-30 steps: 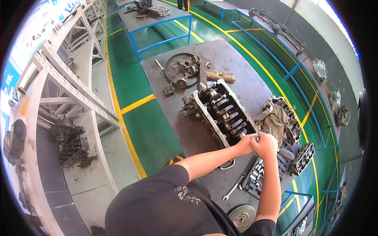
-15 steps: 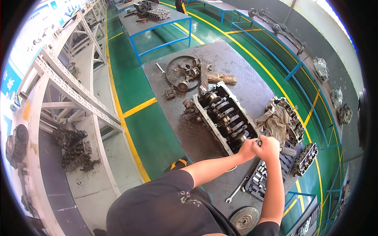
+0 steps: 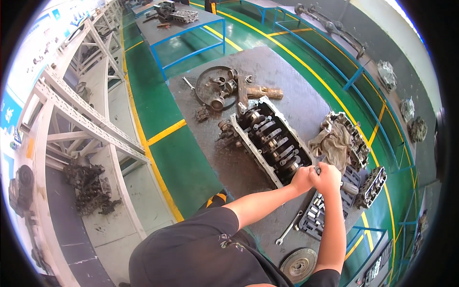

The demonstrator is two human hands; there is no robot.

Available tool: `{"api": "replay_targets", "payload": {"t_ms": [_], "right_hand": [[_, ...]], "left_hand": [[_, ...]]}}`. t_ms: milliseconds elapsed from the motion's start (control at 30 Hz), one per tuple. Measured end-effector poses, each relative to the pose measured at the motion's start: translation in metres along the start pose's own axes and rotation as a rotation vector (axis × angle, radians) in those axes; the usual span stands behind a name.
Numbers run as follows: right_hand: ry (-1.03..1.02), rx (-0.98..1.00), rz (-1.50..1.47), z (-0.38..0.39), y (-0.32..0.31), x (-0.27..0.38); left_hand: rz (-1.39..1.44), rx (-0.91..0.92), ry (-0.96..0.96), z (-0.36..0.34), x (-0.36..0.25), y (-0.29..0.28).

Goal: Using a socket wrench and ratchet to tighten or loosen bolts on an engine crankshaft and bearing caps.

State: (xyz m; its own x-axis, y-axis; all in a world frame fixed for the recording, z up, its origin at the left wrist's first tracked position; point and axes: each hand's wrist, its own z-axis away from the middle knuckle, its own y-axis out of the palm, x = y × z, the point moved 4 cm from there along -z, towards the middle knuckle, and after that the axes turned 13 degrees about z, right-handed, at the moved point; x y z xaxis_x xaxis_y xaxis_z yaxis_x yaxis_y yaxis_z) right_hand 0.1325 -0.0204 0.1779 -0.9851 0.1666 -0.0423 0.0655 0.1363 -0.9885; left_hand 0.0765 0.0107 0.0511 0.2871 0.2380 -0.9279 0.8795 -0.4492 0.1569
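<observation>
An engine block [image 3: 272,143] lies on the metal-topped table [image 3: 210,162] with its crankshaft [image 3: 279,143] and bearing caps exposed. At its near right end both my hands are closed together over a wrench. My left hand [image 3: 302,180] is curled over the wrench's head end, where the fingers hide the drive and whatever lies beneath. Pressed against it, my right hand [image 3: 327,179] grips the top. The wrench's dark grey handle [image 3: 349,188] sticks out to the right, above an open socket set [image 3: 313,215].
A crumpled rag [image 3: 332,143] lies over a cylinder head [image 3: 354,138]; another cylinder head [image 3: 371,187] is nearer. A combination spanner [image 3: 289,229] and a flywheel [image 3: 299,264] are close to me. Pistons [image 3: 221,100], a ring gear [image 3: 199,86] and a wooden-handled hammer [image 3: 263,92] lie farther off.
The wrench handle has swung slightly toward me. Both hands keep their grip at the block's near end, and the whole view has shifted a little.
</observation>
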Motion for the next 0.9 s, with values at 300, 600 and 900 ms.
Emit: {"api": "replay_targets", "payload": {"t_ms": [300, 600, 900], "right_hand": [[-0.058, -0.056, 0.002, 0.002, 0.012, -0.01], [-0.069, 0.029, -0.07, -0.003, 0.011, -0.023], [-0.153, 0.026, -0.102, -0.004, 0.015, -0.032]], "left_hand": [[0.021, 0.085, 0.072, 0.001, 0.026, -0.001], [0.444, 0.714, -0.442, -0.018, 0.011, -0.044], [0.493, 0.821, -0.553, -0.028, -0.011, -0.053]]}}
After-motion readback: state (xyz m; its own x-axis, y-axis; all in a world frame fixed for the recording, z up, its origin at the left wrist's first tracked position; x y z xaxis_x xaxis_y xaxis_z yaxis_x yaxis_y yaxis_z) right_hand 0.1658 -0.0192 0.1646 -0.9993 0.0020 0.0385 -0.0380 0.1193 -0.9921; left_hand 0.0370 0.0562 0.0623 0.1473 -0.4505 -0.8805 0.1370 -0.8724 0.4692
